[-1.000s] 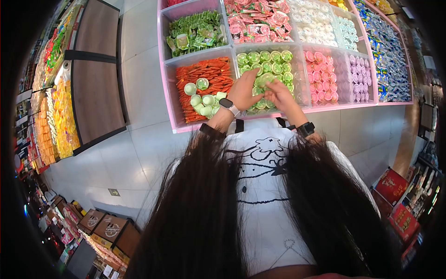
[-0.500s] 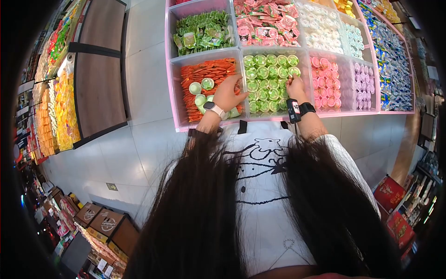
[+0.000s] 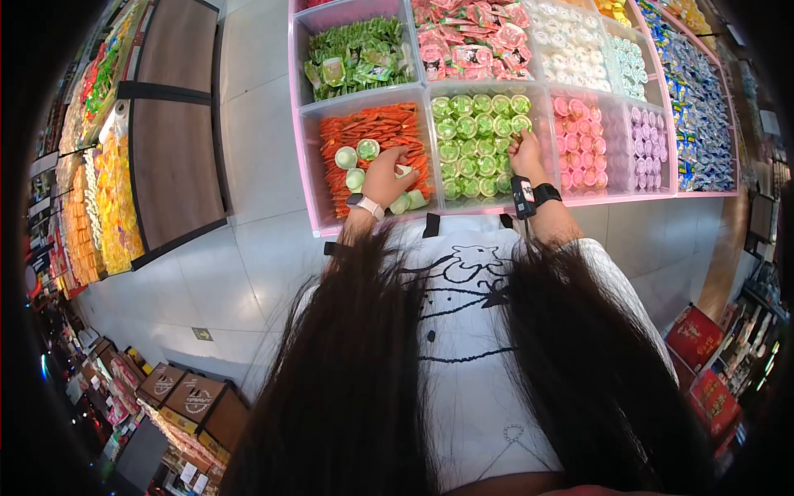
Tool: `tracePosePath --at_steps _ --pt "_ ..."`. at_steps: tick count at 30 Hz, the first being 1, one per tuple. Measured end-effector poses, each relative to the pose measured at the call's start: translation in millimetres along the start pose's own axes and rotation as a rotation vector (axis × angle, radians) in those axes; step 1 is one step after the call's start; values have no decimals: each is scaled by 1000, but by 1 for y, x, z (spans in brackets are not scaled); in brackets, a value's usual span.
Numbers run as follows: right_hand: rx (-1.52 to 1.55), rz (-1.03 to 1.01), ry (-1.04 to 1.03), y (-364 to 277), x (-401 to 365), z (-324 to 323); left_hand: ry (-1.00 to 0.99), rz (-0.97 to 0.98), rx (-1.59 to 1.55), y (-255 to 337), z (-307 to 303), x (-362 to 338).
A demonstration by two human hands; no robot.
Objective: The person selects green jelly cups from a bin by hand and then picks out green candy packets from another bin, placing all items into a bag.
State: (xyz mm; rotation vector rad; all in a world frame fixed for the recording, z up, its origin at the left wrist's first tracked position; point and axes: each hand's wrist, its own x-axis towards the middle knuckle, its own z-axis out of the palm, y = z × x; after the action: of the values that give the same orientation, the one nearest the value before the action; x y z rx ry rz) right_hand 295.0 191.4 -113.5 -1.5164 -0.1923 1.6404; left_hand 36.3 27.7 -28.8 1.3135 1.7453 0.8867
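Note:
My left hand is over the compartment of orange packets, thumb and fingers closed on a small green jelly cup. More loose green cups lie on the packets around it, some tipped over. In the neighbouring compartment, green-lidded jelly cups stand upright in close rows. My right hand is at the right side of these rows, its fingers curled and the fingertips at the edge of a green cup in the upper right corner.
Clear dividers split the pink-edged display bin. Pink cups and purple cups are to the right; green packets and pink packets lie behind. A brown-sided shelf unit stands at left across the tiled floor.
My left hand has moved left and slightly down, from the divider to a loose green cup over the orange packets. My right hand stays nearly in place at the corner cup.

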Motion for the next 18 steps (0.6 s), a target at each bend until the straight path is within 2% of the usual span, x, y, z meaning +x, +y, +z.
tracePosePath --at_steps 2,11,14,17,18 --pt "-53 -55 -25 -2 -7 3 -4 -10 -1 -3 0 -1" --pt "-251 -56 -66 -11 -5 5 -30 -29 38 -3 1 -3" --pt "-19 35 -94 -7 9 -1 -24 -27 42 -3 2 -4" --pt "80 144 -43 -2 14 -3 -10 -28 46 -5 3 -4" --pt "63 124 -40 -2 11 -1 -7 -29 46 -5 3 -5"
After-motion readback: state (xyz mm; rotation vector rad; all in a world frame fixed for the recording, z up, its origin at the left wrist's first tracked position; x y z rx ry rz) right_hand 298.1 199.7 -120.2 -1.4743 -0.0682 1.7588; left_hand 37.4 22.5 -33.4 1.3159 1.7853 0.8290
